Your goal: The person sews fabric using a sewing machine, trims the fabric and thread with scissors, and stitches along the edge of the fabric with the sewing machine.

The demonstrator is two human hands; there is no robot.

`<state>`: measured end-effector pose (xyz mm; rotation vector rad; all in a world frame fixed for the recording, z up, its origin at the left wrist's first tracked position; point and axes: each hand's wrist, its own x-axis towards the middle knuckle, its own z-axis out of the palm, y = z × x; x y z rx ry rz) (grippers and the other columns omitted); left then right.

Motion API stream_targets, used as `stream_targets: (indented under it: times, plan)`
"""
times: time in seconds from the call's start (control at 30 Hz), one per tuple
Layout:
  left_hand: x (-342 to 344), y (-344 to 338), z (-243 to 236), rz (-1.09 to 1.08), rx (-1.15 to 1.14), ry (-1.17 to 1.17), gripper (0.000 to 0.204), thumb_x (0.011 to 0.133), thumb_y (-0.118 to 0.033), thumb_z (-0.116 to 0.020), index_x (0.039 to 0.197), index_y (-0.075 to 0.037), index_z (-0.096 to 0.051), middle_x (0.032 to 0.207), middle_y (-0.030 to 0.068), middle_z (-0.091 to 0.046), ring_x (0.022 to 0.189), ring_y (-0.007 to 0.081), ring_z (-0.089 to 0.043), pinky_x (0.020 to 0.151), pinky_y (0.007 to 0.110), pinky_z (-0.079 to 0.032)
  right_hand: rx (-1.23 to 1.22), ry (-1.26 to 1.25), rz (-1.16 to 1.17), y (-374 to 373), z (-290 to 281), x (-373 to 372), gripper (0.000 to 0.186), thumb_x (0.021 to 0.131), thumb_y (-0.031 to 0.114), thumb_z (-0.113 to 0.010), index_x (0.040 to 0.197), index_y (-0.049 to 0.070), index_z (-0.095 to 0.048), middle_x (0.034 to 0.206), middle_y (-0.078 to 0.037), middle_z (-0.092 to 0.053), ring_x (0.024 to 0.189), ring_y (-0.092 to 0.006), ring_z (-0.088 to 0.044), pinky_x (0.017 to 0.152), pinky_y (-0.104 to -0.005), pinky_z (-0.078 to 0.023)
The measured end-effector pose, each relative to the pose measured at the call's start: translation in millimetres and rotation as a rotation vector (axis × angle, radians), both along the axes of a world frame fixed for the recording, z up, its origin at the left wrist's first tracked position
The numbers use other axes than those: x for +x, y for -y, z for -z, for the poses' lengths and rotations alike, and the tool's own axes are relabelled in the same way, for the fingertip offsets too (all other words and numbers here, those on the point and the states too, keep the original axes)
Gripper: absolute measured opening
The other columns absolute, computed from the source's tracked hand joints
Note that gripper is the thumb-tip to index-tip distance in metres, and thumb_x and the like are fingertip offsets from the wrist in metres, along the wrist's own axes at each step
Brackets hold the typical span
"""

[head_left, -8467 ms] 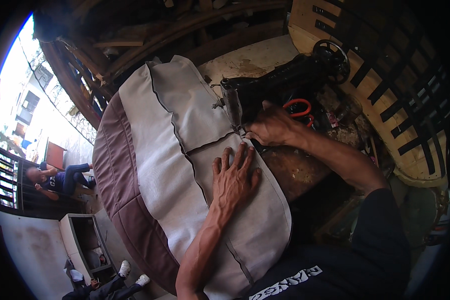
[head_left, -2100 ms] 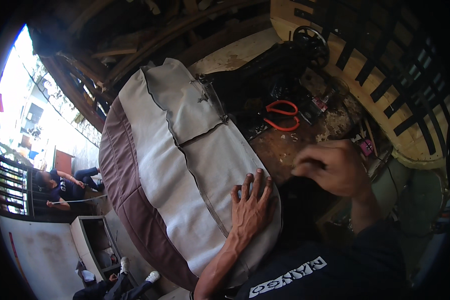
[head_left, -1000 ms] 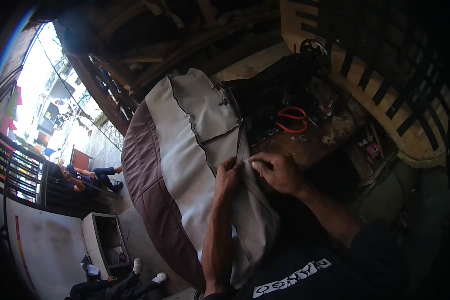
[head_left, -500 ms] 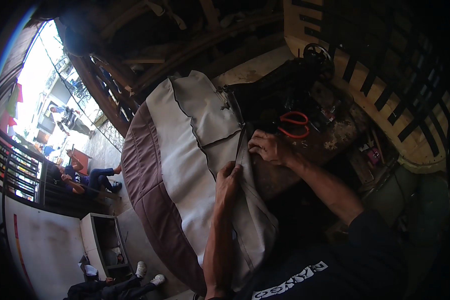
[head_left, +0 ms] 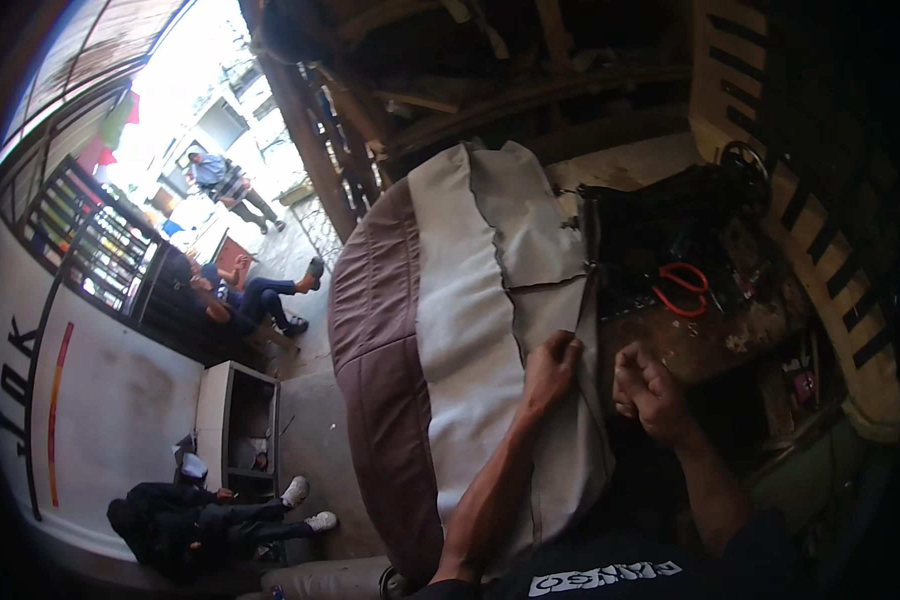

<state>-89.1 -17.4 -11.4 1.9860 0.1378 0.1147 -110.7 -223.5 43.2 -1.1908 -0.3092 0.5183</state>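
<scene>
A large fabric cover with light grey panels [head_left: 460, 330], dark seams and a brown quilted side [head_left: 375, 320] lies under the black sewing machine's [head_left: 640, 205] needle end. My left hand [head_left: 552, 372] grips the cover's right-hand edge, below the needle end, thumb and fingers pinching a narrow folded strip. My right hand [head_left: 648, 390] is just right of that edge, apart from the left, fingers curled inward; whatever is in them is hidden. Red-handled scissors [head_left: 682, 290] lie on the worn machine table [head_left: 750, 330].
A wooden frame with dark straps [head_left: 825, 270] stands at the right, timber [head_left: 330, 160] behind. At the left, a seated person [head_left: 260, 295] is by railings, another walks outside [head_left: 220, 185], and another [head_left: 180, 525] in dark clothes is low near an open grey cabinet [head_left: 240, 420].
The view has swung left, showing more outside. Since the last frame my right hand has drawn back from the edge with fingers curled. The left, spread flat earlier, pinches the edge.
</scene>
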Motion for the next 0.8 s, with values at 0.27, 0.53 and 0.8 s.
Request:
stream_targets:
  times: [0.27, 0.53, 0.8]
  plan:
    - [-10, 45, 0, -0.028, 0.296, -0.019, 0.018, 0.099, -0.018, -0.056, 0.110, -0.006, -0.062, 0.094, 0.0285, -0.071, 0.093, 0.0519, -0.066, 0.081, 0.060, -0.050, -0.867, 0.620, 0.324, 13, 32, -39, 0.018, 0.098, 0.019, -0.064, 0.095, 0.002, -0.057, 0.071, -0.016, -0.060, 0.058, -0.0179, -0.059, 0.055, -0.0374, -0.045]
    - [10, 24, -2, -0.067, 0.225, 0.010, 0.023, 0.098, -0.021, -0.056, 0.106, -0.002, -0.065, 0.096, 0.0332, -0.069, 0.096, 0.0532, -0.066, 0.083, 0.060, -0.050, -0.745, 0.313, -0.470, 52, -50, -142, 0.028, 0.092, 0.029, -0.077, 0.082, 0.004, -0.071, 0.062, -0.017, -0.061, 0.054, -0.0268, -0.065, 0.056, -0.0408, -0.050]
    - [0, 12, -13, -0.062, 0.251, 0.042, 0.036, 0.102, -0.029, -0.055, 0.119, 0.000, -0.067, 0.108, 0.0299, -0.071, 0.106, 0.0473, -0.068, 0.091, 0.051, -0.050, -0.706, 0.466, 0.198, 55, 39, -99, 0.053, 0.090, 0.033, -0.081, 0.129, 0.001, -0.064, 0.122, -0.019, -0.070, 0.110, -0.0318, -0.071, 0.094, -0.0416, -0.057]
